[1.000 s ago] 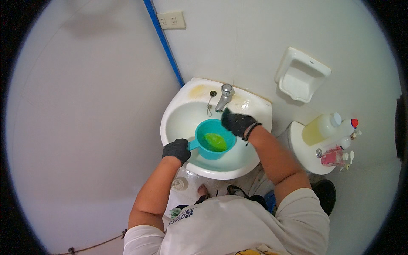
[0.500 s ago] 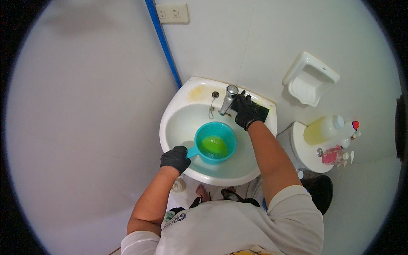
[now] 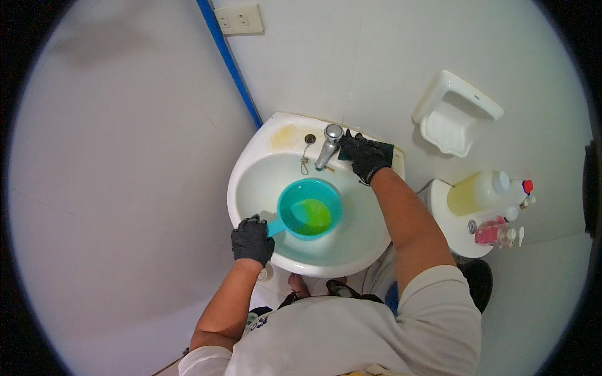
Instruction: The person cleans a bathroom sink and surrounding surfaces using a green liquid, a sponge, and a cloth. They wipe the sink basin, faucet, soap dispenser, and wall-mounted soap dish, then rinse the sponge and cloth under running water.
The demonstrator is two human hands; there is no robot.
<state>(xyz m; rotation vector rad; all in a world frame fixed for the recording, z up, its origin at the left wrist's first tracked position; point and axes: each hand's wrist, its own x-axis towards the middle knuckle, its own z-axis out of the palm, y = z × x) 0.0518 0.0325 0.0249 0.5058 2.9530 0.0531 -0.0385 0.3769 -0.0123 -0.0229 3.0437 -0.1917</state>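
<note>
My left hand (image 3: pixel 252 240), in a black glove, is closed round the handle of a turquoise dipper (image 3: pixel 290 188). Bright yellow-green liquid lies in the dipper, which is over the basin of a white sink (image 3: pixel 251 188). On the sink's back ledge, right of the chrome faucet (image 3: pixel 329 146), my right hand (image 3: pixel 365 155) bears down on a dark green scouring pad (image 3: pixel 386 151). That hand is also in a black glove, and its fingertips are close beside the faucet; its palm hides much of the pad. A yellowish stain (image 3: pixel 283 135) marks the ledge's left side.
A white soap dish (image 3: pixel 446 119) is fixed to the wall at the right. Below it, a jug of yellow liquid (image 3: pixel 471 193) and several bottles, one pink (image 3: pixel 490 235), stand on a white tank lid (image 3: pixel 461 246). A black bucket (image 3: pixel 476 283) is on the floor.
My right hand and the scouring pad have shifted slightly toward the back of the ledge, and the pad has turned. The liquid has swung to the dipper's right side. The view has shifted a little.
</note>
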